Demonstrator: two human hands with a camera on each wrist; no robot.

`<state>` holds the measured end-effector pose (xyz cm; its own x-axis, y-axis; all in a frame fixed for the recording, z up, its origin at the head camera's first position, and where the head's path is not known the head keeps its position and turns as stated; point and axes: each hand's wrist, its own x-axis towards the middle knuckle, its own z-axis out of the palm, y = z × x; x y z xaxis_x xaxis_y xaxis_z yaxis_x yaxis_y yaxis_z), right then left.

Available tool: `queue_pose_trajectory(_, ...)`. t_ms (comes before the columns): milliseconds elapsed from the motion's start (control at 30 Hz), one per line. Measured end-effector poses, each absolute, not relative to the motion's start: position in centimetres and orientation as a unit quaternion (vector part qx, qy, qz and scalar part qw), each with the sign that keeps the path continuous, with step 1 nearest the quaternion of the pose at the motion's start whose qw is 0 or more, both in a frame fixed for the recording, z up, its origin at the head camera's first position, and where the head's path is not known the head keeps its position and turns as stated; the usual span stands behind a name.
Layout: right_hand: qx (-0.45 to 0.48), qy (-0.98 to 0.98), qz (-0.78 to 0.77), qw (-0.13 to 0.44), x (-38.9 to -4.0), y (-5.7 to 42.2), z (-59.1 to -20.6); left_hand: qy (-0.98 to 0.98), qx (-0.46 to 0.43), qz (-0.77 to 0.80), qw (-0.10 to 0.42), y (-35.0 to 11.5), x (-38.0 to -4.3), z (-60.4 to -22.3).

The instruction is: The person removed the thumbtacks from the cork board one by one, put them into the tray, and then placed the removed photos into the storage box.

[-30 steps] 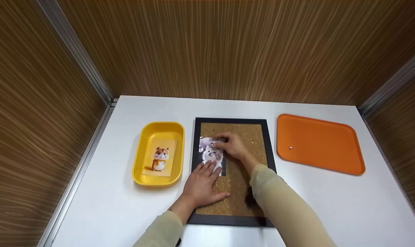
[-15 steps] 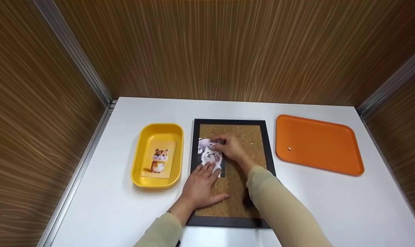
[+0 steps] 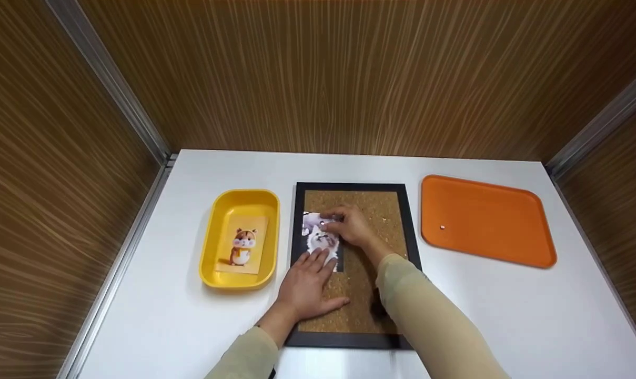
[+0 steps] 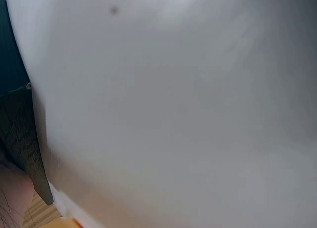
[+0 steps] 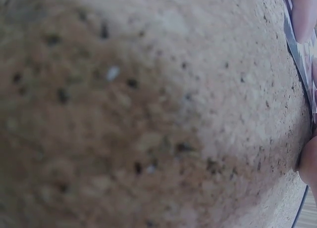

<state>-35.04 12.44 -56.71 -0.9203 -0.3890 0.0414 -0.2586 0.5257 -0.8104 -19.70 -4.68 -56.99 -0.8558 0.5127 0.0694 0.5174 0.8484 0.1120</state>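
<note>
Kitten photo lies on the left part of the black-framed corkboard. The left hand rests on its lower end, fingers straight. The right hand has thumb and forefinger at a shiny pin near its top; whether they pinch it I cannot tell.

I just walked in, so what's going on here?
A person's left hand rests on the lower part of a kitten photo on a framed corkboard; the right hand touches its upper part, by what looks like a tack. A hamster picture lies in the yellow tray; the orange tray holds a similar piece.
</note>
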Motion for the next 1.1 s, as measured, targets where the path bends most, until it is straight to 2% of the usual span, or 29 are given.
queue_pose_trajectory(1100, -0.202, 0.877, -0.431, 0.070, -35.05, 12.45, -56.78, -0.962, -0.266, -0.064, 0.020, -4.66, -19.60, -57.03)
